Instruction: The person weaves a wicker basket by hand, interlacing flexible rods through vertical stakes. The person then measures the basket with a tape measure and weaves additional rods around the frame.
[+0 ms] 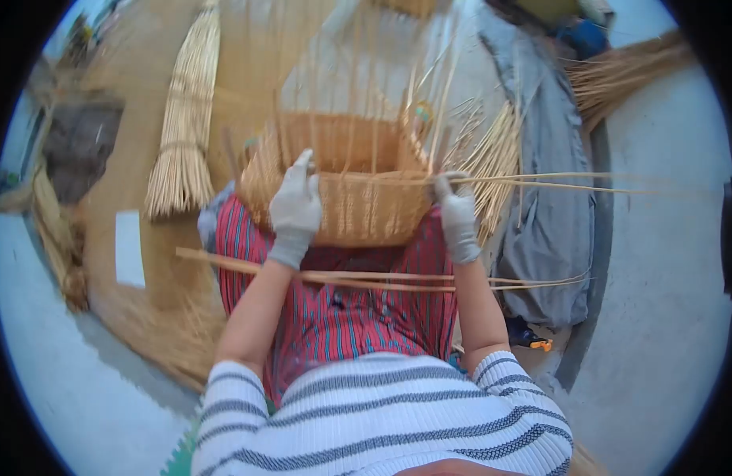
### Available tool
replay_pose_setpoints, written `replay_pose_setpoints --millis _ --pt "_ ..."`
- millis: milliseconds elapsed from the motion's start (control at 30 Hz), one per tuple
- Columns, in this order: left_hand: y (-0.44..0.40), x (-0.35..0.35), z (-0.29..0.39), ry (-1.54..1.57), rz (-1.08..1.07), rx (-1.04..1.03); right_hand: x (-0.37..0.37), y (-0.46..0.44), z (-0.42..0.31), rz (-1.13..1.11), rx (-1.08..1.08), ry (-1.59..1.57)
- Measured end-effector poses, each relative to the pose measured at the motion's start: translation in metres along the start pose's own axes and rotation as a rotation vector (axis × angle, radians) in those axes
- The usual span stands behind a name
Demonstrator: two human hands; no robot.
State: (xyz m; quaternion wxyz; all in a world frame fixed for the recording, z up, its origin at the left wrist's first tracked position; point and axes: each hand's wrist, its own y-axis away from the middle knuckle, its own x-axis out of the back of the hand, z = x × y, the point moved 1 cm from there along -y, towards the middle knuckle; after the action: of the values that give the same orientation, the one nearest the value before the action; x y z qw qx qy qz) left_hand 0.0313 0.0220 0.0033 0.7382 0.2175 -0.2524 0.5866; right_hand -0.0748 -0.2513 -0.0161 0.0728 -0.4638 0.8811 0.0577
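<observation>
A half-woven wicker basket (366,210) rests against my knees, with tall thin upright stakes (354,87) rising from its rim, blurred. My left hand (296,205), in a pale work glove, grips the basket's near rim at its left corner, index finger pointing up; some fingertips are hidden. At the right corner my right hand (459,218), also gloved, is closed around thin weaving strips (540,179) that run out to the right. Across my lap, under both forearms, lie long loose strips (374,282).
A tied bundle of pale canes (183,127) lies to the left on brown sheeting, near a white rectangle (129,248). Loose sticks (493,155) and a grey cloth (544,206) are to the right. A brown bundle of sticks (628,75) lies farther back.
</observation>
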Motion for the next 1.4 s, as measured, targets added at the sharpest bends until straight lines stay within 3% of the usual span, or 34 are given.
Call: replay_pose_setpoints --millis 67,100,133,200,267,333,400,500,533,600,667,733,767,800,833,867,900,933,967,1000,1067,1100,1167,1200,1267,1300,1333,1400 --pt "-0.026 -0.011 0.021 0.01 0.137 -0.369 0.003 -0.015 0.001 -0.01 0.006 0.054" --pt "-0.039 -0.035 0.015 0.226 -0.106 -0.104 0.001 -0.012 -0.007 0.027 0.027 0.219" --pt "-0.048 -0.052 0.007 0.415 -0.355 0.176 0.0 -0.011 -0.005 -0.02 0.023 0.076" --pt "-0.05 -0.05 0.012 0.417 -0.577 0.255 -0.011 -0.012 -0.005 0.019 0.02 -0.013" --pt "-0.037 -0.049 0.02 0.455 -0.43 0.198 -0.036 -0.023 -0.045 -0.027 0.376 0.449" --pt "-0.028 -0.045 0.033 0.388 -0.361 0.162 -0.082 -0.061 -0.057 -0.092 0.286 0.572" --pt "-0.025 -0.042 0.039 0.435 -0.278 0.254 -0.142 -0.101 -0.062 -0.153 0.894 0.727" --pt "-0.034 -0.051 0.02 0.468 -0.281 0.266 -0.176 -0.114 -0.063 -0.163 0.888 0.74" --pt "-0.036 -0.052 0.018 0.487 -0.306 0.282 -0.168 -0.11 -0.069 -0.186 0.73 0.594" --pt "-0.038 -0.053 0.017 0.436 -0.294 0.225 -0.123 -0.108 -0.053 -0.167 0.761 0.827" --pt "-0.043 -0.059 0.008 0.32 -0.237 0.113 -0.062 -0.066 -0.028 -0.038 0.663 0.509" --pt "-0.043 -0.052 0.021 0.147 -0.164 -0.029 -0.038 -0.026 -0.017 0.061 0.294 -0.157" --pt "-0.048 -0.058 0.009 0.262 -0.206 -0.169 -0.032 -0.017 -0.011 0.104 0.315 -0.126" --pt "-0.047 -0.061 0.014 0.677 -0.369 0.131 -0.023 -0.009 -0.004 0.141 0.324 -0.091" --pt "-0.046 -0.051 0.029 0.638 -0.355 0.059 -0.011 -0.022 0.006 0.174 0.29 0.148" --pt "-0.052 -0.042 0.042 0.355 -0.164 -0.208 0.001 -0.028 0.019 0.2 0.262 0.386" --pt "-0.059 -0.042 0.055 0.336 -0.189 0.002 -0.004 -0.008 0.015 0.2 0.221 0.393" --pt "-0.055 -0.042 0.061 0.33 -0.184 0.007 -0.023 -0.005 -0.01 0.205 0.151 0.113" --pt "-0.056 -0.041 0.068 0.051 -0.129 0.046 -0.034 -0.01 -0.026 0.205 0.095 -0.168" --pt "-0.059 -0.04 0.076 -0.222 -0.07 0.083 -0.031 -0.019 -0.028 0.197 0.11 -0.175" --pt "-0.052 -0.045 0.072 -0.242 -0.104 0.143 -0.003 -0.02 -0.021 0.074 0.049 0.051" --pt "-0.051 -0.045 0.058 -0.024 0.1 0.015 0.008 -0.019 -0.041 0.104 -0.038 -0.052" --pt "-0.045 -0.031 0.072 0.272 0.421 -0.252 0.038 -0.022 -0.06 0.223 0.022 -0.062" --pt "-0.043 -0.036 0.083 0.276 0.405 -0.24 0.048 -0.017 -0.068 0.329 0.054 -0.058" --pt "-0.036 -0.066 0.105 0.266 -0.121 -0.205 0.038 -0.008 -0.079 0.304 0.056 -0.084" --pt "-0.043 -0.11 0.08 0.319 -0.342 -0.052 0.04 -0.019 -0.075 0.278 0.068 -0.026" --pt "-0.044 -0.116 0.086 0.325 -0.338 -0.067 0.041 -0.036 -0.074 0.252 0.087 0.029" --pt "-0.027 -0.125 0.087 0.259 -0.381 0.069 0.011 -0.068 -0.084 0.179 0.569 0.532"
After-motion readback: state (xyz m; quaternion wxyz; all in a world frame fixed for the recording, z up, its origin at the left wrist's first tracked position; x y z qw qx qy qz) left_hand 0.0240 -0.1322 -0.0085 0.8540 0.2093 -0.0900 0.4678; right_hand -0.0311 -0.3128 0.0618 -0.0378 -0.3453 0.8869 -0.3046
